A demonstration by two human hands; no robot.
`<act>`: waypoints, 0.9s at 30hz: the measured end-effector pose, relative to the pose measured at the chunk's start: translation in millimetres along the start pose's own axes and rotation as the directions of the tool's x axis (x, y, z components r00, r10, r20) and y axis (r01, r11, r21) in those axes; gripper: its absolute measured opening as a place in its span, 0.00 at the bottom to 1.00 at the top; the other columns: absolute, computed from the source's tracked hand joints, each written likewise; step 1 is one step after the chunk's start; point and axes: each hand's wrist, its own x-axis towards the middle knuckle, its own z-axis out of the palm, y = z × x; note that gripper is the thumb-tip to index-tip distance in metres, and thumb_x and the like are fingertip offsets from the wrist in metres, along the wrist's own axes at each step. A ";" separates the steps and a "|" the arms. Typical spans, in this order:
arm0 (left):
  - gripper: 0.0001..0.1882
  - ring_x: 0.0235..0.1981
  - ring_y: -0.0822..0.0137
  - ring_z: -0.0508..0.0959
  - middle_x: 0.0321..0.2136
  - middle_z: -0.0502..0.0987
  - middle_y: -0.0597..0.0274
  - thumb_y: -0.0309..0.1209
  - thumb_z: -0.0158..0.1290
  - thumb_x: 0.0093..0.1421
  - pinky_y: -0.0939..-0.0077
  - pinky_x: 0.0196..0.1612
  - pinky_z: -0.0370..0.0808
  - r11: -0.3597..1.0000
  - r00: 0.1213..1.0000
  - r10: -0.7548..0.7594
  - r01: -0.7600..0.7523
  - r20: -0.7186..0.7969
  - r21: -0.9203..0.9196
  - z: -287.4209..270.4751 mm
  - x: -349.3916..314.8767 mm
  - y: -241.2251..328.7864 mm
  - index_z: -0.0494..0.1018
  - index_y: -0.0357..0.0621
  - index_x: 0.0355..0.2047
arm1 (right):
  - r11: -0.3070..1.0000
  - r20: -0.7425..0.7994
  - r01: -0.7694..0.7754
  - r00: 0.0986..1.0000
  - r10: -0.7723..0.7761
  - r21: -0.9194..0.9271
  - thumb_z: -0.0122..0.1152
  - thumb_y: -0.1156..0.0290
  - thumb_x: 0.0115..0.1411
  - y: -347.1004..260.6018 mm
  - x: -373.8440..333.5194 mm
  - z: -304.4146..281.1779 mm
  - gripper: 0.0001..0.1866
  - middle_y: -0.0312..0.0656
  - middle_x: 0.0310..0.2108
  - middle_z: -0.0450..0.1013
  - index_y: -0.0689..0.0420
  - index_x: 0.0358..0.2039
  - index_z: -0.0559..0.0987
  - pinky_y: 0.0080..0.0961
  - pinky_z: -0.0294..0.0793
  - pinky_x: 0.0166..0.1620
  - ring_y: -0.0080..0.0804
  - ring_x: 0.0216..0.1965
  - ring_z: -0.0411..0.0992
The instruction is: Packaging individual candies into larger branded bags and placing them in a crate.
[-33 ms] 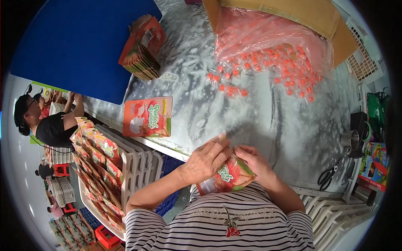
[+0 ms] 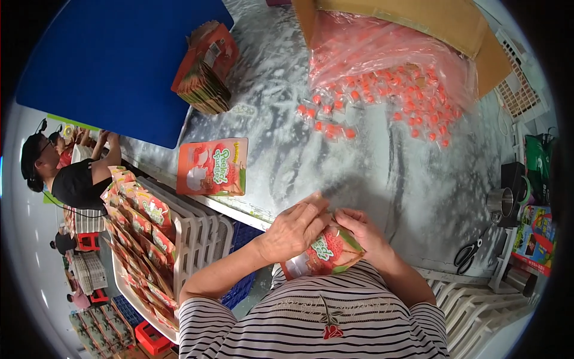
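Close to my body, at the table's front edge, I hold a red and green candy pouch (image 2: pixel 327 251) with a fruit picture on its front. My left hand (image 2: pixel 293 230) is closed over its upper left side, with bent fingers. The right hand (image 2: pixel 363 234) pinches the upper right corner between thumb and fingers. What the left fingertips grip is partly hidden. Beyond my left hand, a similar pouch (image 2: pixel 209 169) lies flat on the table. Farther back is a stack of pouches (image 2: pixel 204 87). Individually wrapped red candies (image 2: pixel 412 113) spill from a plastic-lined cardboard box (image 2: pixel 412 18).
A blue board (image 2: pixel 107 66) covers the far left. White crates (image 2: pixel 200 239) at left carry rows of pouches (image 2: pixel 140 233); another person (image 2: pixel 78 179) works beyond. Black scissors (image 2: pixel 466 257), a metal cup (image 2: pixel 499 202) and a white basket (image 2: pixel 520 90) are at right.
My left fingers have shifted slightly, and the scrap of pouch edge that showed above them is now hidden. Both hands stay on the pouch; the view has moved a little.
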 end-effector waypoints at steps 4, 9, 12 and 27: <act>0.17 0.45 0.50 0.74 0.48 0.68 0.48 0.29 0.53 0.47 0.61 0.50 0.74 0.987 0.983 0.108 -0.123 0.149 0.099 -11.9 -6.8 0.3 0.74 0.31 0.37 | 0.578 0.027 0.240 0.936 -0.352 -0.780 0.56 0.68 0.62 -12.7 -0.8 11.3 0.09 0.39 0.22 0.74 0.62 0.33 0.77 0.23 0.71 0.32 0.23 0.27 0.73; 0.17 0.39 0.52 0.76 0.32 0.72 0.52 0.34 0.52 0.46 0.67 0.42 0.75 0.909 0.945 0.215 -0.286 0.246 0.304 -12.3 -6.5 16.7 0.73 0.34 0.33 | 0.153 0.107 0.178 0.916 -0.387 -0.972 0.57 0.73 0.57 -25.0 -0.2 -5.3 0.08 0.50 0.23 0.74 0.63 0.36 0.77 0.29 0.72 0.31 0.43 0.25 0.73; 0.14 0.25 0.65 0.74 0.27 0.69 0.58 0.34 0.52 0.49 0.73 0.29 0.72 0.950 0.967 0.191 -0.225 0.169 0.215 -9.6 -4.1 18.6 0.71 0.35 0.31 | 0.188 0.210 0.270 0.935 -0.285 -0.944 0.58 0.75 0.56 -30.9 -6.9 3.0 0.09 0.54 0.28 0.75 0.63 0.38 0.77 0.31 0.74 0.32 0.49 0.27 0.75; 0.11 0.32 0.57 0.76 0.31 0.73 0.55 0.26 0.54 0.51 0.61 0.33 0.71 0.933 0.809 0.160 0.064 0.566 -0.355 -29.3 16.7 20.2 0.72 0.36 0.35 | 0.131 0.230 0.249 0.962 -0.149 -0.959 0.58 0.77 0.50 -45.3 29.5 -3.0 0.05 0.52 0.24 0.76 0.62 0.29 0.79 0.33 0.73 0.31 0.43 0.26 0.76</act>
